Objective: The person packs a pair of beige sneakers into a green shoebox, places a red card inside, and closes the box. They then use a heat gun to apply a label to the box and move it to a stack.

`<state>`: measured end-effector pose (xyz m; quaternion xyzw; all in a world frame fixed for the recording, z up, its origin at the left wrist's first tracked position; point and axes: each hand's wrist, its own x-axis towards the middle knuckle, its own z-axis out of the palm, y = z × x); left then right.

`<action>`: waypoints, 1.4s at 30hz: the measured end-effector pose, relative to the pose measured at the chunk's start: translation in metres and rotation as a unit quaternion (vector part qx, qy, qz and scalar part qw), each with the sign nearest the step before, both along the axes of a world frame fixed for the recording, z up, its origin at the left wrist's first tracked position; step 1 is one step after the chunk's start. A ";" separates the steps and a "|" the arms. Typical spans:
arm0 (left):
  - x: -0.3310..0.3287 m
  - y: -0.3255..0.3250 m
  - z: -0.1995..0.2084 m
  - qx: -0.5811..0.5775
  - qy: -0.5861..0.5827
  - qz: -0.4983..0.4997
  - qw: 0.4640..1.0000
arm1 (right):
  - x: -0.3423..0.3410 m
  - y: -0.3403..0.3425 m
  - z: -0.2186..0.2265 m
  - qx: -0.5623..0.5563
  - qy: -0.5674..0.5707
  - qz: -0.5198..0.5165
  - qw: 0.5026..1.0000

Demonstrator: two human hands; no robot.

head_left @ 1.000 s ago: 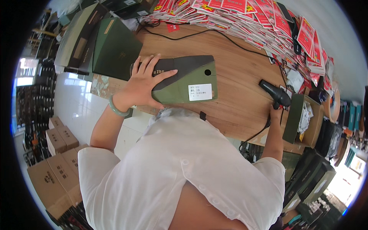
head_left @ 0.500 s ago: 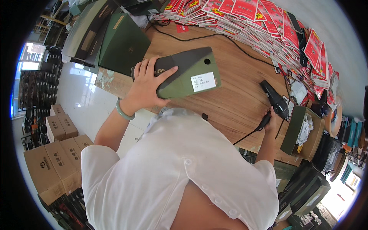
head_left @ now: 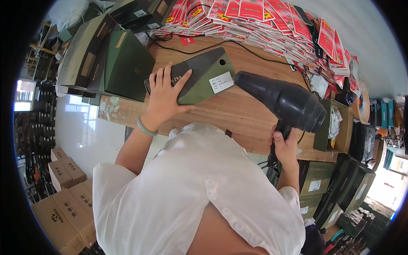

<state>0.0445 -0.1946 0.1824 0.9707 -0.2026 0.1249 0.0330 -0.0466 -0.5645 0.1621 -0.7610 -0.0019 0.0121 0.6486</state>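
Observation:
A dark green and grey box (head_left: 199,70) with a white label (head_left: 221,83) and a round black hole at its far right corner rests on the wooden table. My left hand (head_left: 168,91) lies over the box's left end, thumb and fingers spread across its top and near edge, gripping it. A black hair dryer (head_left: 282,100) is raised over the right of the table, its nozzle pointing left at the labelled end of the box. Its handle sits in my right hand (head_left: 284,144), fingers wrapped around it.
Red printed packets (head_left: 250,21) pile up along the table's far edge. A black cord (head_left: 238,42) runs across the wood. Larger green boxes (head_left: 129,63) stand at the left, and an open box (head_left: 335,127) with crumpled plastic at the right. Brown cartons (head_left: 63,216) are stacked on the floor.
My right hand has lifted the hair dryer off the table's right side and turned its nozzle toward the box. The left hand keeps its hold on the box, which is tilted a little more.

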 end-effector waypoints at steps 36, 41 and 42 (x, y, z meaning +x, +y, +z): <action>-0.009 0.017 -0.013 -0.111 -0.083 -0.042 0.989 | -0.021 0.078 0.050 -0.121 0.066 -0.022 0.990; -0.009 0.018 -0.013 -0.123 -0.088 -0.040 0.988 | -0.023 0.077 0.045 -0.147 0.025 -0.042 0.988; -0.007 0.018 -0.014 -0.127 -0.091 -0.041 0.987 | -0.022 0.079 0.042 -0.081 0.007 -0.052 0.995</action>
